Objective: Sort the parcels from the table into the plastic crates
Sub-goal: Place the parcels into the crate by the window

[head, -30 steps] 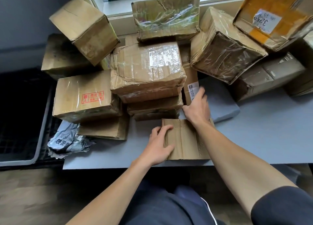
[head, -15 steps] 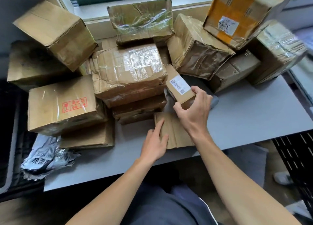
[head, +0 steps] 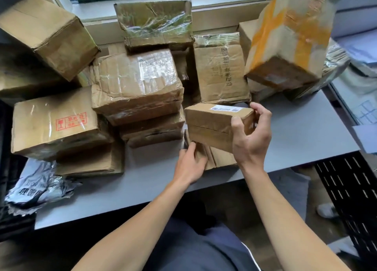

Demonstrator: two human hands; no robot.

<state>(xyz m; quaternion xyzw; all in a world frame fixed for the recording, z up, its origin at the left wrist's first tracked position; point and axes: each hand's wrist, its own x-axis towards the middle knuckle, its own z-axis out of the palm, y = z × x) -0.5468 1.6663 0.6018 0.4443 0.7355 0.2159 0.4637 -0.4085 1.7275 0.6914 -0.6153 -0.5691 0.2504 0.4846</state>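
Gripping the small labelled parcel (head: pixel 212 125) in the right hand (head: pixel 252 140), with the thumb pressed on the near face and the fingers curled over the far right end; held raised just above the table (head: pixel 295 128), near the middle of its near edge. Holding the left end of the flat parcel (head: pixel 221 158) with the left hand (head: pixel 189 164), in a narrow grip, directly beneath the raised one and close to the same near edge. Judged light and stiff: plain corrugated card, carried one-handed with no visible sag. Judged dry and easy to grip on bare card; expect less friction on the white label on top. Take hold across the short ends, clamping thumb against fingers, and avoid pulling at the seam along the near face. Treat the flat parcel as thin and probably flexible; pinch at one end and support from below when lifting. Keep clear of the taped stack (head: pixel 136 87) just beside on the left and of the tilted yellow-taped box (head: pixel 285 46) toward the far right corner, judged liable to topple. Carry toward the black crate (head: pixel 350 191) below the near right corner, if sorted there; cannot tell from the label.
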